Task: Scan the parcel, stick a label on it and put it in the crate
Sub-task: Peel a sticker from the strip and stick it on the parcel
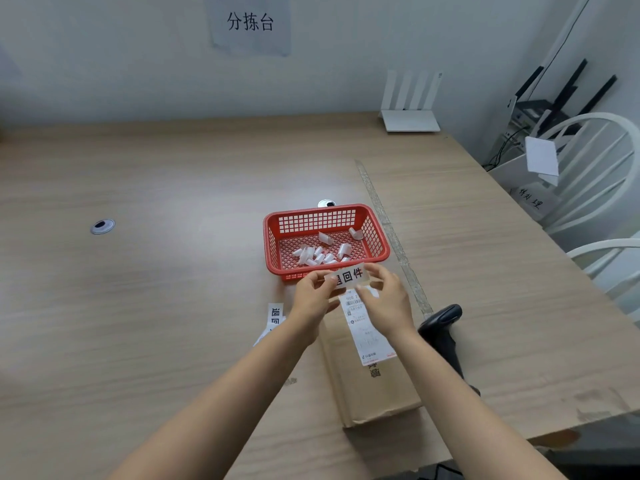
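A flat brown cardboard parcel [372, 379] lies on the table near the front edge, with a white shipping slip [367, 332] on its top. Above its far end I hold a small white label [349, 274] printed with black characters. My left hand [313, 297] pinches the label's left end and my right hand [389, 299] pinches its right end. A black handheld scanner [443, 329] lies on the table just right of the parcel.
A red plastic basket [277, 237] with several white scraps of backing paper stands just beyond my hands. More printed labels [274, 318] lie left of the parcel. A clear ruler [391, 230] runs along the table. A white router [410, 119] and white chairs [595, 188] are at right.
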`<state>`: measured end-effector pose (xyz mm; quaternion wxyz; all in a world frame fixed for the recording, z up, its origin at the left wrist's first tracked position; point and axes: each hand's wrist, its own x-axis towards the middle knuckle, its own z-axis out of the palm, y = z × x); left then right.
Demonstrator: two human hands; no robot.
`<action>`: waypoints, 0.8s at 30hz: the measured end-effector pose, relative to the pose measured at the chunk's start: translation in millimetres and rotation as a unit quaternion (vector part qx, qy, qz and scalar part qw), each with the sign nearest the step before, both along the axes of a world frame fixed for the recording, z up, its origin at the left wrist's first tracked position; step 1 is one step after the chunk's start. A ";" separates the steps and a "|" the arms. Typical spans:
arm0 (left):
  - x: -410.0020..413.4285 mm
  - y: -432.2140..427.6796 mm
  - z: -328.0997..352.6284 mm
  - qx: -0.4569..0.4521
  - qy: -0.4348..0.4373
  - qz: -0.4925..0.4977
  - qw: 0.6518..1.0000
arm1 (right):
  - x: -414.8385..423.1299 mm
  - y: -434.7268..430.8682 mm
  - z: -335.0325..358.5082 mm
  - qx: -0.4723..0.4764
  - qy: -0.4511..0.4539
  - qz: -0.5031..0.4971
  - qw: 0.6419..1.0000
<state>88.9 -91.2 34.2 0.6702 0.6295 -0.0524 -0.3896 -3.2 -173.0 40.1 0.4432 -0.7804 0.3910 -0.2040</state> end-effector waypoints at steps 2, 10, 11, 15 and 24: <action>2.2 0.5 -1.2 0.012 -0.006 -0.006 1.000 | -0.5 -8.4 0.9 0.037 -0.025 -0.018 0.999; 13.3 -11.3 -11.2 0.077 -0.091 0.024 0.993 | 9.5 -31.2 -1.2 0.026 -0.031 -0.032 0.999; 15.2 -13.6 -12.7 0.092 -0.109 0.025 0.989 | 11.7 -34.4 -2.6 0.013 -0.025 -0.030 0.999; 18.8 -24.8 -18.7 0.152 -0.186 -0.003 0.971 | 19.0 -47.3 -15.2 -0.002 0.008 -0.043 0.999; 16.3 -41.2 -29.7 0.288 -0.287 -0.037 0.913 | 29.1 -53.8 -45.8 -0.007 0.083 -0.066 0.994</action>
